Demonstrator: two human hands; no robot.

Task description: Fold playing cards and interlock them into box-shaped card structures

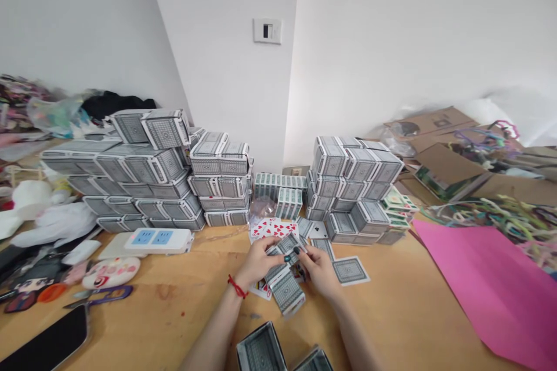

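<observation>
Near the middle of the table, my left hand point(261, 264) grips a folded grey-backed playing-card piece point(287, 290) from its left side. A red string bracelet circles that wrist. My right hand point(318, 266) pinches the upper right part of the same piece, its dark-nailed thumb on top. Loose red heart cards point(274, 228) lie face up just beyond my fingers. One card point(350, 271) rests face down to the right of my right hand. Two open boxes made of cards, one of them a dark-sided box point(261, 349), stand at the near edge.
Stacked card blocks stand at the left point(161, 165), centre left point(221, 185) and right point(348, 182). A white power strip point(159, 240), scissors point(108, 294) and a phone point(47, 342) lie left. Pink paper point(487, 284) and cardboard boxes point(452, 165) are at right.
</observation>
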